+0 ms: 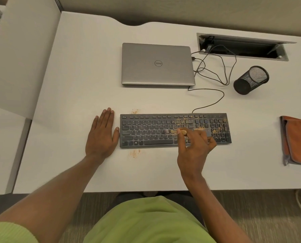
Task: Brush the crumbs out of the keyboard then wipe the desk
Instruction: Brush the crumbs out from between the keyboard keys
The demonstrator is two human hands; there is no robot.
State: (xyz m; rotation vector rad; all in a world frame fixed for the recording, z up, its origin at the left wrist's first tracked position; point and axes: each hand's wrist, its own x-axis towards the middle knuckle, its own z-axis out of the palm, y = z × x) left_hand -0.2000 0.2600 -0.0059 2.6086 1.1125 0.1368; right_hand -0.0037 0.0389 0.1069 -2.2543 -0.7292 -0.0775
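Our left hand [102,132] lies flat on the surface [72,88], fingers straight and together, the thumb just beside the left end of the keyboard [146,128]. Our right hand [193,149] hangs over the keyboard's middle, fingers pinching a small wooden-handled brush [178,132] whose blurred bristles meet the letter keys. Crumbs [218,127] cover the keyboard's right half. The orange cloth [296,139] lies folded at the surface's right edge.

worktop [86,76]: 1 | keyboard [146,130]: 1 | laptop [157,64]: 1 | brush [174,131]: 1 | orange cloth [296,139]: 1 | mesh cup [251,79]: 1 | cable hatch [242,47]: 1 | crumb patches on worktop: 2, far patch [134,111], near patch [134,153] | grips: 2, left grip [102,135], right grip [193,146]
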